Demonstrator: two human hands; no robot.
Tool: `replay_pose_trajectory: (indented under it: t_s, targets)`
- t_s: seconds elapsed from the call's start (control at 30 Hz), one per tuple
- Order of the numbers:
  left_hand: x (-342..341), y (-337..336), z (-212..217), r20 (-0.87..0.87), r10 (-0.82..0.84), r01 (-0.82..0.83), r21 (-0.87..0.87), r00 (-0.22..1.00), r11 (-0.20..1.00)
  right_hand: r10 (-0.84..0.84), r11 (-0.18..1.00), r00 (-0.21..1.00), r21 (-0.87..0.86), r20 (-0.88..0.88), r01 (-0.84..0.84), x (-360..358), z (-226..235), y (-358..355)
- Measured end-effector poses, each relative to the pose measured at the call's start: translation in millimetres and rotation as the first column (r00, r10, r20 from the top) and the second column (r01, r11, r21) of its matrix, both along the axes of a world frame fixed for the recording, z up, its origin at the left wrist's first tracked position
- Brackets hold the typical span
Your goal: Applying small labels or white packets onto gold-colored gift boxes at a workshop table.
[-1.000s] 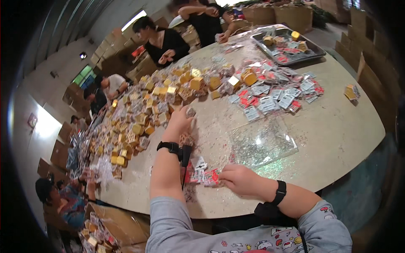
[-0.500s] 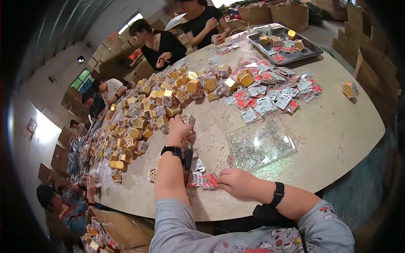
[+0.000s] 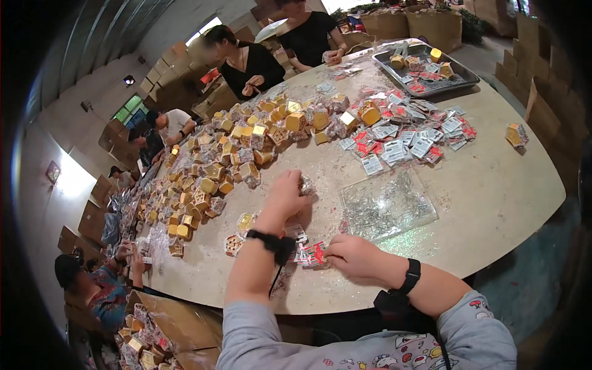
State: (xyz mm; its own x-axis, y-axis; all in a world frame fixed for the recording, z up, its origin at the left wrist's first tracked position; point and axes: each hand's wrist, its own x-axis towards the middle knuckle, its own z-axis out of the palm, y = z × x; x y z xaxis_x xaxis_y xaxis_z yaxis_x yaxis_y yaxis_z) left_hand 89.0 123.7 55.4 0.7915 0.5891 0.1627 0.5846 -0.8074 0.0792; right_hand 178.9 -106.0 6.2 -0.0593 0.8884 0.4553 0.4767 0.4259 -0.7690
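My left hand [image 3: 287,196] is closed around a small glittery ornament [image 3: 306,186], mostly hidden by the fingers, just above the table left of the clear flat tray. Close to the table's near edge, my right hand [image 3: 354,254] pinches the end of a small bunch of red and white printed tags [image 3: 311,254]. Partly behind my left wrist lie another pale tag [image 3: 296,232] and two loose ornaments, one yellow [image 3: 246,221] and one with a dotted face [image 3: 234,245].
A big heap of gold and glittery ornaments [image 3: 209,185] covers the table's left and middle. Tags [image 3: 407,139] lie piled beyond the clear tray [image 3: 390,233] of thin wire pieces. A metal tray [image 3: 468,79] stands far right, near a lone ornament [image 3: 517,135]. Several people work around the table.
My left hand has drawn back from the heap toward me and to the right, bringing an ornament with it. My right hand stays on the tags, shifted slightly.
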Motion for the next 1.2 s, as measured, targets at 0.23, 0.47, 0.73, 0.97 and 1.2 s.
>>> replay_pose_trajectory:
  t_s: [0.23, 0.47, 0.73, 0.97, 1.2]
  targets:
    - [-56, -98, 14, 0.530, 0.132, 0.084, -0.363, 0.838, 0.928, -0.061, 0.997, 0.994, 0.031, -0.093, 0.064, 5, 3, 0]
    - [-100, -140, -53, 0.711, 0.114, 0.046, -0.202, 0.694, 0.978, -0.048, 0.998, 0.981, 0.024, -0.189, 0.053, -4, 12, -4]
    - [-96, -156, -58, 0.716, -0.016, 0.057, -0.034, 0.698, 0.998, -0.082, 0.995, 0.986, 0.041, -0.143, 0.089, -9, 9, -3]
    - [-96, -154, -61, 0.711, -0.009, 0.019, -0.006, 0.703, 1.000, -0.105, 0.994, 0.987, 0.025, -0.124, 0.108, -14, 7, -5]
    - [-95, -153, -64, 0.739, 0.009, 0.016, -0.027, 0.674, 1.000, -0.137, 0.987, 0.987, 0.078, -0.086, 0.144, -14, 2, -3]
